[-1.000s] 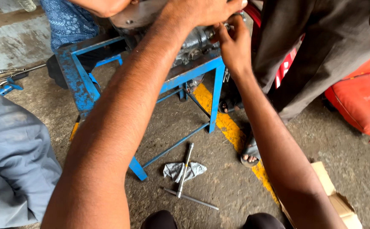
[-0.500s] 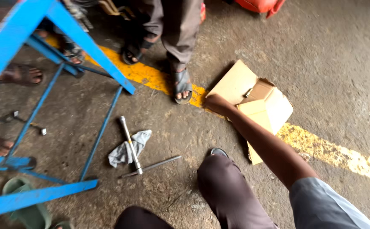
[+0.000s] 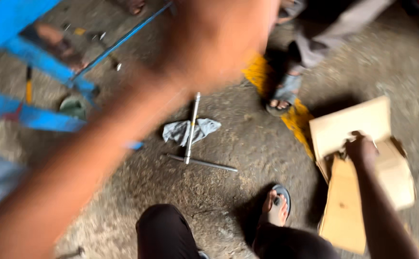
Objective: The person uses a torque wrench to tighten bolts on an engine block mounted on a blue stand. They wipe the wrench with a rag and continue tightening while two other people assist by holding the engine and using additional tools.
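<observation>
I'm seeing my right hand (image 3: 360,149) reaching into the open cardboard box (image 3: 358,125) on the floor, fingers curled, maybe gripping something; my blurred left hand (image 3: 219,41) I can't judge.

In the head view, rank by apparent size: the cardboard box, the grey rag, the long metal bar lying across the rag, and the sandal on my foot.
1. cardboard box, largest by far.
2. metal bar, longest but thin.
3. grey rag and sandal: look about alike; the sandal is nearer the camera and partly covered by the foot, so unranked.
</observation>
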